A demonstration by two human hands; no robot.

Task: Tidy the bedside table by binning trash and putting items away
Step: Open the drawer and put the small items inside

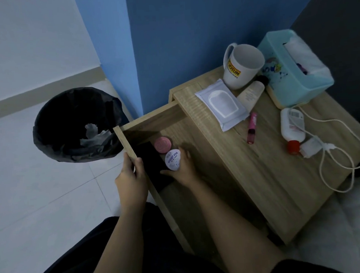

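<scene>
Tidying partly done — the wooden drawer (153,121) is open and filling.
The right hand (183,167) curls around a white round jar with purple lettering (172,159), low inside the drawer beside a pink round tin (163,145); the left hand (131,175) grips the drawer front. A black-lined bin (75,124) holds crumpled paper. The white wipes pack (222,103), pink tube (252,127), white lotion bottle (291,127) and white mug (242,65) remain on the desk (259,174). A dark object in the drawer is unreadable — shadow hides it.

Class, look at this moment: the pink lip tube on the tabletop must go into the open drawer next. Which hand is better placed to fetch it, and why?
Probably the right hand: it is setting the white jar in the drawer, on the side nearer the pink lip tube. The left hand grips the drawer front, farther off.
</scene>
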